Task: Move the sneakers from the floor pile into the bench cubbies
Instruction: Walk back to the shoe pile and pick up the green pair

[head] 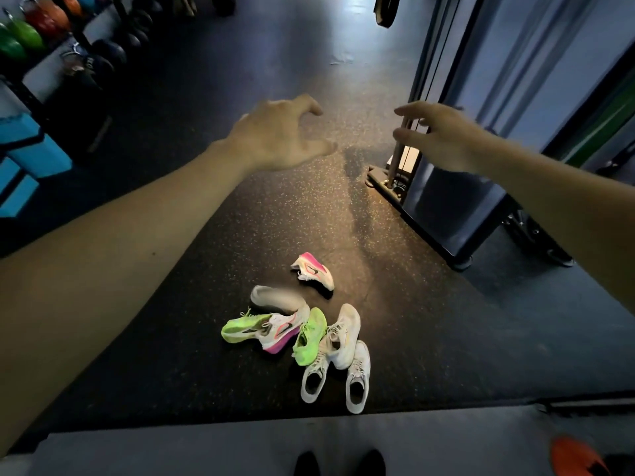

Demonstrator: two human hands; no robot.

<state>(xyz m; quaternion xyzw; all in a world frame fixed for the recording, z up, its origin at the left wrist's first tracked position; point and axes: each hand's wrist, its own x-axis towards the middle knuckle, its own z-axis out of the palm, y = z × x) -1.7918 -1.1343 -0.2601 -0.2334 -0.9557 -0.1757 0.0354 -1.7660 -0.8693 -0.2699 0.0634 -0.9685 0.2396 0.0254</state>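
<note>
A: White, neon green and pink — that is the sneaker pile on the speckled rubber floor, close to the floor's near edge.

B: How do the shoes lie?

A: A pink-and-white sneaker sits apart at the far side. A white sneaker, partly blurred, touches a green, white and pink one on its side. A green sneaker lies against those, and three white sneakers crowd the right and near side.

B: And the hands?

A: Both are raised above the floor, well apart from the pile. The left hand is an empty grip, fingers loosely curved. The right hand is the same, fingers spread and slack, holding nothing.

B: Around that?

A: A dark machine frame stands at the right, blue foam blocks and coloured kettlebells at the left. Two dark shoe tips show on a grey strip at the bottom, with an orange object in the corner.
</note>
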